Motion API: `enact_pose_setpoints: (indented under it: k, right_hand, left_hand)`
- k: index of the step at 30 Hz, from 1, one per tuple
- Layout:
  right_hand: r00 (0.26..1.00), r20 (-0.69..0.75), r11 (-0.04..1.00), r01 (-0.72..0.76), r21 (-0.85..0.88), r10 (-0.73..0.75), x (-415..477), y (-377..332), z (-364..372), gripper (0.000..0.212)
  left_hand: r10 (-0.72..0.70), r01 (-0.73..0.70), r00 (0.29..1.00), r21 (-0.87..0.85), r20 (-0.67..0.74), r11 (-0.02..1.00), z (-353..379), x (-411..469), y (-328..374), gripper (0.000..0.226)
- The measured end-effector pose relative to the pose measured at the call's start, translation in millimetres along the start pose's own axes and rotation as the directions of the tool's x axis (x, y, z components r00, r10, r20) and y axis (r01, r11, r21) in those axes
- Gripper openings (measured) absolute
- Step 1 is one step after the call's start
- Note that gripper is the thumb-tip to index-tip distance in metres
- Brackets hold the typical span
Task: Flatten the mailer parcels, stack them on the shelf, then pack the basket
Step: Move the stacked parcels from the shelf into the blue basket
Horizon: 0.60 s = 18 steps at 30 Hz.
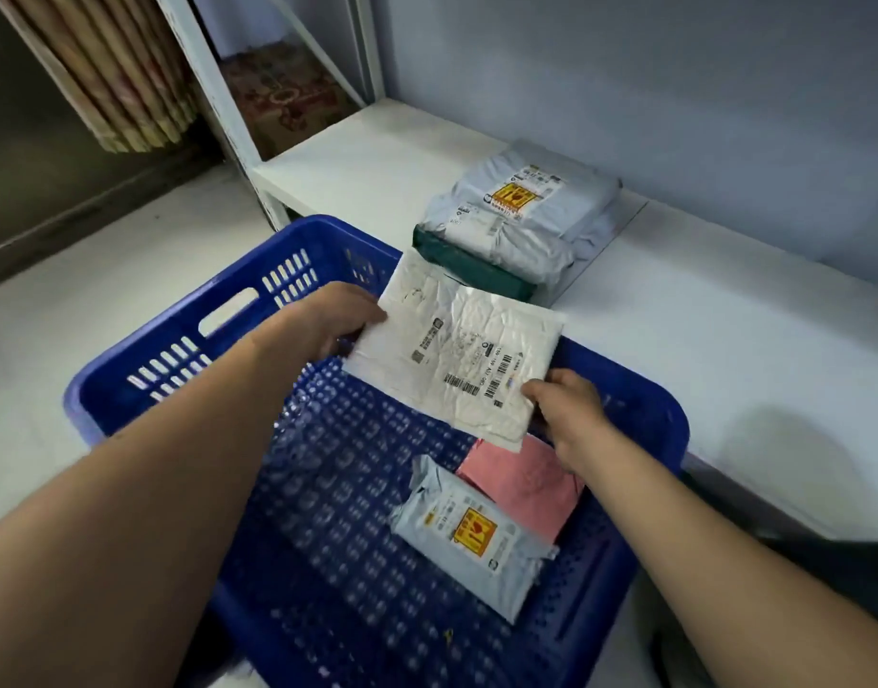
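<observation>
The left hand (327, 320) grasps the white mailer (456, 345) by its far-left edge, thumb on top and fingers curled beneath. The right hand (566, 409) pinches the same mailer at its near-right corner. Between the 2 hands the mailer is held roughly flat, label side up and creased, above the far half of the blue basket (178, 330), with its far corner reaching over the basket's far rim.

On the basket floor, near its right wall, lie 2 more parcels. A grey mailer (471, 533) with a yellow and red sticker rests partly on top of a pink mailer (521, 484), which is tucked under the right forearm.

Just beyond the basket's far rim is the white shelf (377, 156). A stack (526, 206) sits near its front edge, grey mailers piled on a dark green one. At the shelf's left end a white shelf post (213, 106) rises, with a pleated curtain (104, 67) hanging further left.
</observation>
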State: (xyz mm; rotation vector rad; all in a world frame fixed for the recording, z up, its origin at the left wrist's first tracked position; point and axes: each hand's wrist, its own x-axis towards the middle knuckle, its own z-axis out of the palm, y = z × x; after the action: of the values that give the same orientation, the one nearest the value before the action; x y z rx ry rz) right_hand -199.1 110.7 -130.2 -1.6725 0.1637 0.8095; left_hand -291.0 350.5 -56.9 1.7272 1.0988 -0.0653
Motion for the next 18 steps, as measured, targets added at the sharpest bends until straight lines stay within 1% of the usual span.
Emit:
enact_pose_setpoints:
  k: [3, 5, 6, 7, 8, 9, 10, 13, 15, 17, 18]
  right_hand:
    - [0.996, -0.038, 0.996, -0.087, -0.015, 0.086, -4, 39, 2, 0.020]
    - [0.987, -0.088, 0.989, -0.137, -0.059, 0.131, 2, 67, 2, 0.029]
    - [0.979, -0.119, 0.984, -0.170, -0.047, 0.163, -1, 77, 1, 0.026]
    - [0.974, -0.129, 0.982, -0.188, -0.004, 0.186, -9, 78, 4, 0.014]
    - [0.967, -0.121, 0.974, -0.221, 0.051, 0.226, -16, 80, 6, 0.012]
    - [0.954, -0.129, 0.959, -0.256, 0.121, 0.270, -20, 83, 7, 0.024]
    - [0.936, -0.147, 0.939, -0.292, 0.182, 0.319, -21, 87, 9, 0.032]
    - [0.864, -0.200, 0.867, -0.391, 0.310, 0.461, -16, 103, 12, 0.029]
    - [0.817, -0.216, 0.829, -0.459, 0.318, 0.535, -11, 107, 12, 0.026]
    - [0.781, -0.231, 0.809, -0.520, 0.276, 0.581, -4, 111, 9, 0.028]
    - [0.773, -0.254, 0.813, -0.535, 0.228, 0.581, -6, 107, 7, 0.030]
  left_hand:
    - [-0.030, 0.029, 0.999, 0.019, 0.015, 0.999, 14, 0, -25, 0.016]
    - [-0.059, 0.058, 0.998, 0.033, 0.029, 0.998, 22, 2, -44, 0.014]
    - [-0.073, 0.071, 0.997, 0.045, 0.033, 0.996, 29, 5, -56, 0.015]
    - [-0.082, 0.080, 0.996, 0.053, 0.026, 0.995, 33, 7, -65, 0.016]
    - [-0.097, 0.096, 0.995, 0.049, 0.026, 0.994, 41, 10, -77, 0.017]
    - [-0.111, 0.110, 0.994, 0.049, 0.021, 0.993, 48, 12, -88, 0.017]
    - [-0.128, 0.126, 0.991, 0.051, 0.026, 0.991, 57, 14, -98, 0.016]
    - [-0.168, 0.168, 0.984, 0.003, 0.063, 0.986, 84, 20, -125, 0.016]
    - [-0.165, 0.166, 0.984, -0.005, 0.067, 0.986, 101, 25, -134, 0.014]
    - [-0.170, 0.173, 0.983, -0.037, 0.070, 0.984, 119, 36, -141, 0.016]
    - [-0.171, 0.175, 0.983, -0.072, 0.061, 0.982, 124, 35, -141, 0.016]
